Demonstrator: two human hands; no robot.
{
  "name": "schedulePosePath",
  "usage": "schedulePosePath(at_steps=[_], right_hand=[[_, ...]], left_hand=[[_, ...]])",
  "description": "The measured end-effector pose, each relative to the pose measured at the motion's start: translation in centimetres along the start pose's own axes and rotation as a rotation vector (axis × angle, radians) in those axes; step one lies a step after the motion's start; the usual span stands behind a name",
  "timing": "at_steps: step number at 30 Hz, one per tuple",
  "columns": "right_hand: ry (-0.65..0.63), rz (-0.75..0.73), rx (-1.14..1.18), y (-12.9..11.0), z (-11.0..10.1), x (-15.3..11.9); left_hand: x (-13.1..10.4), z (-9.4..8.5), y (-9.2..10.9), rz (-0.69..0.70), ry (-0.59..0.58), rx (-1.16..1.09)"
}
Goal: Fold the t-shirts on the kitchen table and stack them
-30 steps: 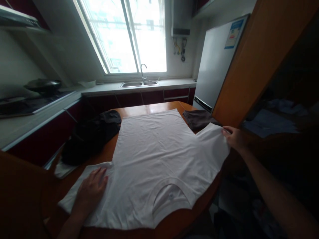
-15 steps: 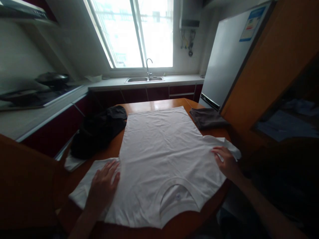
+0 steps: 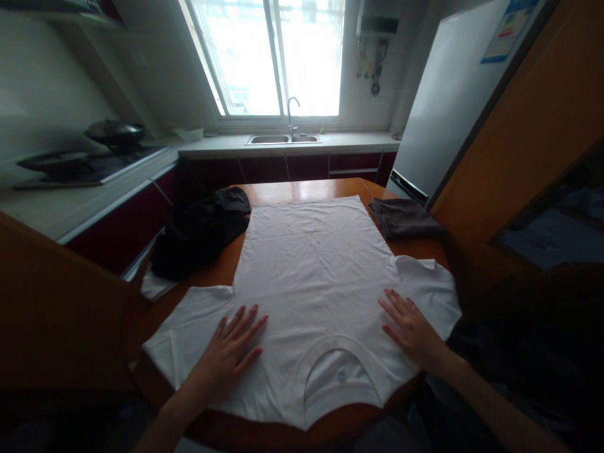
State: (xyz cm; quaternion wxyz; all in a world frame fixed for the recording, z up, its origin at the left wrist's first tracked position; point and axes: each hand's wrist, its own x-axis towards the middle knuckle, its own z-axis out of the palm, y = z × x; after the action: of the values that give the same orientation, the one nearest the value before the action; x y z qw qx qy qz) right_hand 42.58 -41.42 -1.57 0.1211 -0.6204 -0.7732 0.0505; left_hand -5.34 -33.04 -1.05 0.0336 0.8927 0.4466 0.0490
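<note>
A white T-shirt (image 3: pixel 311 270) lies spread out on the wooden table (image 3: pixel 302 189), its neckline toward me and its hem toward the window. My left hand (image 3: pixel 231 355) rests with spread fingers on the shirt's left shoulder area, beside the left sleeve. On the other side, my right hand (image 3: pixel 408 327) touches the cloth near the right sleeve, fingers apart. Neither hand holds anything. Light wrinkles run across the body of the shirt.
Dark clothing (image 3: pixel 193 236) is heaped at the table's left, over something white (image 3: pixel 155 284). A folded dark grey cloth (image 3: pixel 406 218) sits at the right. Beyond are a sink (image 3: pixel 283 139), a stove with pans (image 3: pixel 116 133) and a fridge (image 3: pixel 448 94).
Both hands have moved inward from the sleeves onto the shirt's body. The right sleeve now lies flatter. The view has shifted slightly.
</note>
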Motion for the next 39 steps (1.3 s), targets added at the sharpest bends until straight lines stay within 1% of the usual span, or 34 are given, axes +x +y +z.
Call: schedulePosePath(at_steps=[2,4,6,9,11,12,14,16,18,20,22,23,25,27,29,30,32,35,37,39], right_hand=[[0.063,0.012,0.016,-0.8,-0.1,1.1],[0.084,-0.009,0.026,-1.8,0.2,1.7],[0.047,-0.056,0.022,-2.4,0.8,1.5],[-0.029,-0.105,0.011,-2.6,1.4,0.7],[-0.038,-0.103,0.030,-2.5,1.3,1.3],[-0.027,-0.099,0.050,-2.5,1.2,2.3],[0.011,-0.095,0.099,-2.9,0.6,5.5],[0.034,-0.102,0.125,-3.3,0.3,10.0],[0.016,-0.066,0.080,-3.0,0.4,14.3],[-0.018,0.009,0.007,-1.5,1.0,17.4],[-0.056,0.106,-0.037,1.0,1.7,18.8],[-0.072,0.149,-0.042,2.4,2.0,19.0],[-0.071,0.207,-0.025,4.9,2.6,19.1],[-0.040,0.214,0.009,6.1,2.9,19.7],[-0.011,0.190,0.039,5.9,3.0,21.6],[-0.005,0.176,0.049,5.4,2.9,23.0],[-0.008,0.171,0.057,4.2,2.9,26.5],[-0.025,0.224,0.059,2.9,3.1,32.3],[-0.025,0.270,0.057,2.8,3.3,35.9],[-0.020,0.299,0.051,3.2,3.7,38.9]], left_hand=[[0.4,-0.5,0.6,-0.008,0.026,-0.010],[0.5,-0.6,1.2,-0.006,0.040,-0.006],[0.2,-0.5,1.5,0.006,0.033,0.007],[-0.6,-0.2,1.6,0.018,0.012,0.015],[-0.4,-0.4,1.6,0.029,0.010,0.002],[0.3,-0.6,1.7,0.038,0.016,-0.010],[2.9,-1.2,1.8,0.062,0.039,-0.042],[6.7,-1.6,1.5,0.077,0.062,-0.073],[10.7,-1.6,0.5,0.048,0.069,-0.078],[13.5,-1.2,-1.4,-0.057,0.034,-0.047],[14.3,-0.6,-3.7,-0.154,-0.022,-0.043],[14.2,-0.3,-4.8,-0.173,-0.038,-0.052],[13.7,0.2,-6.5,-0.155,-0.033,-0.083],[13.8,0.5,-7.3,-0.114,0.003,-0.109],[15.7,0.5,-7.6,-0.086,0.041,-0.120],[17.3,0.4,-7.6,-0.082,0.058,-0.120],[21.3,0.0,-7.7,-0.104,0.086,-0.114],[27.8,-0.4,-8.2,-0.234,0.109,-0.110],[31.4,-0.5,-8.8,-0.322,0.125,-0.108],[34.1,-0.4,-9.8,-0.375,0.137,-0.102]])
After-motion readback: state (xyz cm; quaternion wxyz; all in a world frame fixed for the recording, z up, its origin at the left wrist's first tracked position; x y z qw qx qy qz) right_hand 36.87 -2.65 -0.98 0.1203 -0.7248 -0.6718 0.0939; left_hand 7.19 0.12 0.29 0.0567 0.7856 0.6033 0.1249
